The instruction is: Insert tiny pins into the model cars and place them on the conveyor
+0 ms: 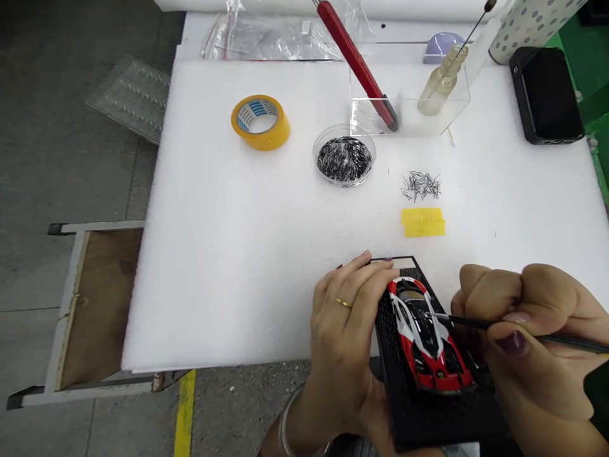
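Note:
A red, white and black model car (440, 368) sits on a black textured display base (404, 425). My left hand (349, 317) is wrapped round the base's left edge, its fingertips close to the car's far end. Pinched in my right hand (533, 336) is a fine paintbrush (466, 322) with a black handle and a pale, thin tip. That tip reaches the middle of the car, near the roof; whether it touches is too small to tell. Beyond the car lie a yellow tape piece (413, 223) and a small pile of thin black slivers (421, 186).
A clear round dish (345, 181) holds many black slivers. Behind are a yellow tape roll (273, 136), a red cutter knife (352, 54) leaning on a clear acrylic box (366, 120), a small glass bottle (435, 89) and a black device (547, 95). A stool (102, 304) stands left.

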Demonstrator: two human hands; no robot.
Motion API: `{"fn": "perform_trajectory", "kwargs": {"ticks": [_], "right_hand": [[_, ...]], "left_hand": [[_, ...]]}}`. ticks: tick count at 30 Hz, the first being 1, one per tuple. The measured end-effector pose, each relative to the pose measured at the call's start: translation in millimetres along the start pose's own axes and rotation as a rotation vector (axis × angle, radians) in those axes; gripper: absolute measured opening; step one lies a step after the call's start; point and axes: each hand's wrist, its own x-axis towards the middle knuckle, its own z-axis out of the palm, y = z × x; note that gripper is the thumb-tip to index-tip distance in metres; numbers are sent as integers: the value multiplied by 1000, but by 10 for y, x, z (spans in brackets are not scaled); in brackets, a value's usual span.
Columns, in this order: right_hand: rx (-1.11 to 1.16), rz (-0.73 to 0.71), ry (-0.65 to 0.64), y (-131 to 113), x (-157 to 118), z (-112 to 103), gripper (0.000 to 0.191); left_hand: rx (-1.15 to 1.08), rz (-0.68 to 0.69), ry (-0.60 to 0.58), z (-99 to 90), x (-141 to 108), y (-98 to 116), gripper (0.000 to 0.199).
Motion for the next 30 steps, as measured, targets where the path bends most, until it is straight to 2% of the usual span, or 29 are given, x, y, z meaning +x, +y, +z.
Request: {"fn": "perform_trajectory", "kwargs": {"ticks": [3,8,13,18,25,30], "right_hand": [[-43,14,38,-19,-11,27,25],[-107,-20,9,-3,4,4,29],[-60,-6,25,12,11,3,24],[-27,-64,-49,20,42,-17,20],[-23,-2,26,-5,7,16,21],[-48,-15,1,-22,1,39,24]], "left_hand": [[3,-16,-5,0,10,9,42],[4,-20,-9,8,22,21,45],[14,8,-4,18,15,13,41],[32,-13,16,18,3,22,39],[59,11,15,29,21,25,36],[57,-21,5,21,20,26,35]]}}
